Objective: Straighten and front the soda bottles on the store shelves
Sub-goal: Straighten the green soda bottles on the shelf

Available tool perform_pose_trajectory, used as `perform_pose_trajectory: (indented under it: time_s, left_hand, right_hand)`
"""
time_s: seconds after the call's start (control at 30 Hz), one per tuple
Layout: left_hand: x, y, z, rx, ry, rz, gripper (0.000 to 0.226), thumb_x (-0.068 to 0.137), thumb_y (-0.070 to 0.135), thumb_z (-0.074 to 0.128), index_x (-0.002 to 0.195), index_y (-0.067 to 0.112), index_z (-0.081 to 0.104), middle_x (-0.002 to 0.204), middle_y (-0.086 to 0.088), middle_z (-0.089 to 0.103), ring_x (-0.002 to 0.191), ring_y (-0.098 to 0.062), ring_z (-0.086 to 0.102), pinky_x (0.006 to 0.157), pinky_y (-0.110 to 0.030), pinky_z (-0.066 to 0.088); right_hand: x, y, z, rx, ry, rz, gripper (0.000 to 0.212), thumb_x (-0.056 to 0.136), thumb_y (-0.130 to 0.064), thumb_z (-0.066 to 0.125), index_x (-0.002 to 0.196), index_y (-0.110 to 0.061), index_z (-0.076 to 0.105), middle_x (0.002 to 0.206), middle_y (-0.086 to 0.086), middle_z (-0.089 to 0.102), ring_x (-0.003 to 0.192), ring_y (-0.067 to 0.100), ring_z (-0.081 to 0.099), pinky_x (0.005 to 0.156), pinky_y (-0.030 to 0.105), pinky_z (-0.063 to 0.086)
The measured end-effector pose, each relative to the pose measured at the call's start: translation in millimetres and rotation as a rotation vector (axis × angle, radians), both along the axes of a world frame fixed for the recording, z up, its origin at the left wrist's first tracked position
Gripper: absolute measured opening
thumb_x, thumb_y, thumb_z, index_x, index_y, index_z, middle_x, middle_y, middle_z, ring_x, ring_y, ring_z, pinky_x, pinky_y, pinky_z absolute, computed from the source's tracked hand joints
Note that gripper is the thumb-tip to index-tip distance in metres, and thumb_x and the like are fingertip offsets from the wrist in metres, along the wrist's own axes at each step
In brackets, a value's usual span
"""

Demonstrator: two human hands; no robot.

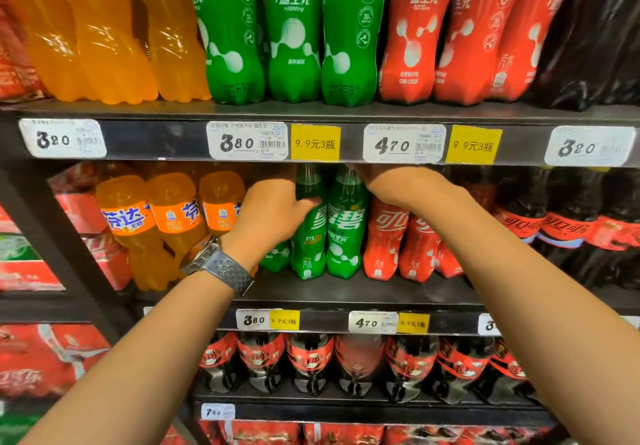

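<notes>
The green soda bottles (327, 233) stand at the centre of the frame on the middle shelf (398, 292), between the orange bottles (173, 219) to the left and the red bottles (384, 237) to the right. They look full, so I judge them fairly heavy for their size and stiff under pressure. The glossy sleeve is likely slick, and a tall narrow bottle tips easily if it is pushed high up. The narrowed shoulder or the neck offers the surest hold. To front a bottle, sliding it on its base should be safer than lifting it.

The left hand (273, 214) reaches in from the lower left, back of the hand to the camera, with a watch (216, 264) on the wrist. Its grip is closed on the middle green bottle (308, 240) at the shoulder, with the thumb lying across the front and the fingers out of sight behind. Another green bottle's base shows just below the palm.

The right hand (388, 181) comes in from the lower right, forearm sloping up, wrist bent toward the top of the right green bottle (346, 233). Its fingers disappear under the price rail (156, 140) — whether that grip holds the cap or merely rests near it cannot be told.
</notes>
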State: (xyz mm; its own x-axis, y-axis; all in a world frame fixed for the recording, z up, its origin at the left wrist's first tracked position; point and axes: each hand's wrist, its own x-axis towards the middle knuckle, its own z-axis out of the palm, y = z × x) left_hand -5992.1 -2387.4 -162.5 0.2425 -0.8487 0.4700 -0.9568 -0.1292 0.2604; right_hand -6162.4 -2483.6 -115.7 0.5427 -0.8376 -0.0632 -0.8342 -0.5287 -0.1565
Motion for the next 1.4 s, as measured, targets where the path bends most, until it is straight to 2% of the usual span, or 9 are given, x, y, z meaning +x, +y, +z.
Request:
perform_pose_trajectory:
  time_s: [0.13,0.27,0.4,0.5,0.67,0.9,1.03,1.2,1.4]
  left_hand:
    - [3,3,6,0.082,0.009,0.021,0.039,0.089,0.043,0.061,0.096,0.005,0.059,0.063,-0.007,0.056,0.059,-0.026,0.054,0.051,-0.032,0.036]
    - [-1,29,-22,-0.337,0.135,-0.017,0.03,0.083,0.033,0.07,0.084,0.019,0.043,0.078,0.008,0.044,0.074,-0.016,0.049,0.057,-0.019,0.035]
    - [-28,55,-98,-0.337,0.501,-0.001,0.055,0.076,0.025,0.078,0.121,0.021,0.047,0.104,0.009,0.047,0.094,-0.009,0.05,0.081,-0.021,0.044]
    - [-40,46,-135,-0.195,0.656,0.106,0.062,0.079,0.022,0.077,0.133,0.015,0.046,0.115,0.005,0.05,0.109,-0.018,0.051,0.093,-0.034,0.046]
    - [-47,38,-145,-0.157,0.778,0.093,0.059,0.093,0.007,0.054,0.146,0.017,0.034,0.143,-0.002,0.044,0.13,-0.02,0.043,0.106,-0.041,0.04]
    - [-43,50,-148,-0.168,0.821,0.023,0.047,0.095,0.008,0.048,0.139,0.025,0.045,0.131,0.011,0.049,0.118,-0.006,0.05,0.097,-0.023,0.042]
    - [-35,52,-145,-0.12,0.917,-0.022,0.047,0.097,0.011,0.047,0.142,0.027,0.045,0.143,0.01,0.046,0.121,-0.004,0.048,0.102,-0.025,0.041]
    - [-33,63,-136,-0.312,0.84,0.073,0.042,0.099,0.014,0.044,0.139,0.026,0.044,0.141,0.008,0.045,0.122,-0.001,0.046,0.102,-0.022,0.041]
    - [-24,66,-121,-0.189,1.016,0.008,0.057,0.102,0.027,0.041,0.153,0.028,0.015,0.158,0.009,0.021,0.141,-0.006,0.027,0.116,-0.035,0.028]
  right_hand:
    - [-1,6,6,0.085,-0.043,0.012,0.037,0.098,-0.025,0.038,0.129,-0.012,0.052,0.134,0.016,0.051,0.122,0.033,0.048,0.101,0.043,0.04]
    - [-11,24,0,-0.351,-0.12,0.126,0.042,0.098,-0.03,0.044,0.138,-0.022,0.038,0.149,0.012,0.035,0.131,0.033,0.038,0.1,0.042,0.038]
    - [-13,69,-40,-0.858,-0.352,0.246,0.025,0.083,-0.015,0.065,0.107,-0.013,0.061,0.096,0.011,0.062,0.085,0.033,0.058,0.067,0.037,0.046]
    - [-1,107,-105,-0.491,-0.669,0.21,0.029,0.091,-0.011,0.053,0.119,-0.011,0.058,0.107,0.005,0.058,0.096,0.024,0.054,0.08,0.037,0.044]
    - [20,118,-173,0.329,-0.791,-0.059,0.056,0.096,-0.005,0.036,0.15,-0.016,0.025,0.151,-0.001,0.034,0.136,0.011,0.034,0.11,0.026,0.031]
    - [38,111,-177,0.486,-0.965,-0.154,0.061,0.095,-0.006,0.037,0.15,-0.026,0.025,0.148,-0.004,0.038,0.095,-0.009,0.048,0.072,0.0,0.037]
    - [38,118,-180,0.427,-0.947,-0.109,0.056,0.098,-0.011,0.037,0.15,-0.027,0.025,0.153,-0.007,0.031,0.132,0.004,0.036,0.095,0.008,0.034]
    - [41,133,-162,0.2,-1.011,0.002,0.042,0.099,-0.026,0.04,0.141,-0.026,0.041,0.139,-0.009,0.048,0.127,0.005,0.044,0.105,0.029,0.039]
    - [73,129,-147,0.598,-1.105,-0.009,0.05,0.099,-0.04,0.036,0.148,-0.029,0.03,0.15,-0.009,0.034,0.133,0.002,0.035,0.106,0.02,0.029]
